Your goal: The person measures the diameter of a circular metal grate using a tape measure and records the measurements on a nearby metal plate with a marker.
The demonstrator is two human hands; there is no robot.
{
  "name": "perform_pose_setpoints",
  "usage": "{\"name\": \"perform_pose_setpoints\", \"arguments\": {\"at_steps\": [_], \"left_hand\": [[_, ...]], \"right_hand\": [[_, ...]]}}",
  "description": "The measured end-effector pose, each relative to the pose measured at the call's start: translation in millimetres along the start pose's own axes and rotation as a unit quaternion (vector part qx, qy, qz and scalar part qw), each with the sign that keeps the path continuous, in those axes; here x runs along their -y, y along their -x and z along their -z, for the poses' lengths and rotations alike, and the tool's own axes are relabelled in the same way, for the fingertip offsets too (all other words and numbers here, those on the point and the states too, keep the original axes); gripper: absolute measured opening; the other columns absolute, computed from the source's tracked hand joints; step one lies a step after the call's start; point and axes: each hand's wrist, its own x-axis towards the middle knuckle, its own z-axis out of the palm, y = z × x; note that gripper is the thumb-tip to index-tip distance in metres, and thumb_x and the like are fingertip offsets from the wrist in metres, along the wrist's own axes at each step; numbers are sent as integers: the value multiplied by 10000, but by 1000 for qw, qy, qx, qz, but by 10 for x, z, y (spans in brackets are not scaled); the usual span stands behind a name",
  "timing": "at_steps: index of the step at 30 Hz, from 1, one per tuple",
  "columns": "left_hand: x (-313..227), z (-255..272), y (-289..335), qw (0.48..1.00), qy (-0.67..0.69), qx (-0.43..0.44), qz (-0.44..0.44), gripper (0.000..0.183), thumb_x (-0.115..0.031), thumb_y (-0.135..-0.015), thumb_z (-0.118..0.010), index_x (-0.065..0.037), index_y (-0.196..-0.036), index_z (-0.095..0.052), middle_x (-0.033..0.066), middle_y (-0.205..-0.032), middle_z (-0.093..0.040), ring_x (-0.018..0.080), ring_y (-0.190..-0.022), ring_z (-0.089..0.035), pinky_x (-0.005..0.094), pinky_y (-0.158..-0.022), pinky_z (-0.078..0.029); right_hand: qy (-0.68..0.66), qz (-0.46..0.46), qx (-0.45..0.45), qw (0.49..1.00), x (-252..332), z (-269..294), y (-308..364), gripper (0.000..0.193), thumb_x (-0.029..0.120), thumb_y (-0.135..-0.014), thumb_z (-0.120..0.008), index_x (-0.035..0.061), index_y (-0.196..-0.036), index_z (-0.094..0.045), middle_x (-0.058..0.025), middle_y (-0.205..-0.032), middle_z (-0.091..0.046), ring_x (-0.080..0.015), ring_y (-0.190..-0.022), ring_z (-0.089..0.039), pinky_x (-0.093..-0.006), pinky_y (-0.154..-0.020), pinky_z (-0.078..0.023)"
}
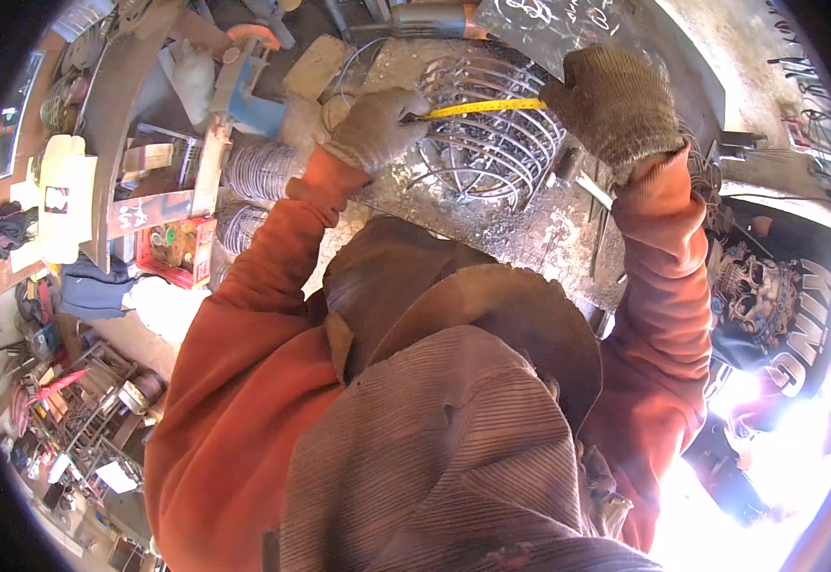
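Both hands wear grey knit gloves and reach out over the metal counter (560,234), a yellow measuring tape (487,108) drawn out in a nearly straight line between them. The left hand (377,126) is closed, thumb and fingers pinching the tape's left end; the right hand (622,110) is curled round the other end, and whether it also grips a tape case is hidden by the glove. The tape spans the upper part of a cluster of curved steel rods (530,157), which lies in from the counter's near edge, between the two hands; whether it touches them cannot be told. A dark plate (568,27) with white chalk marks stands beyond the rods, toward the counter's far right. Left of the left forearm are two coils of ribbed steel rod (261,172), one nearer the body, and beyond them, further left, a red crate (177,252) filled with small objects.
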Motion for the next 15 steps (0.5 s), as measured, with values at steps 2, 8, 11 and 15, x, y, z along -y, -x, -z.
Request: {"name": "perform_pose_setpoints", "arguments": {"at_steps": [2, 8, 11, 15], "left_hand": [[-52, -31, -36, 1000, -6, 4, 4, 282, -190, -849, -786, -15, -1065, -739, 203, -980, -733, 367, -902, -718, 436, -812, -551], [-193, -14, -59, 995, -89, 10, 43, 244, -210, -847, -771, -24, -997, -723, 210, -932, -708, 398, -888, -694, 463, -782, -528], [-200, -108, -45, 998, -43, -30, 37, 215, -201, -845, -766, -26, -956, -706, 205, -908, -694, 407, -872, -682, 472, -765, -518], [-117, -127, -2, 993, -100, -42, 40, 216, -174, -848, -775, -22, -992, -723, 176, -908, -695, 351, -858, -696, 425, -766, -536]], "right_hand": [[-14, -8, 1, 1000, -31, 7, 62, 403, 460, -890, -701, 63, -861, -763, -200, -851, -720, -398, -873, -724, -508, -780, -569], [-156, 51, -62, 984, 288, 160, -199, 405, 435, -877, -703, 39, -856, -789, -219, -784, -722, -408, -801, -736, -505, -755, -582], [-156, 69, -16, 985, 325, 179, -210, 388, 412, -874, -705, 34, -863, -788, -218, -778, -721, -408, -797, -738, -502, -759, -583], [-138, 65, 53, 987, 144, 195, -35, 365, 383, -871, -707, 27, -872, -786, -217, -770, -721, -409, -792, -740, -498, -765, -584]]}}
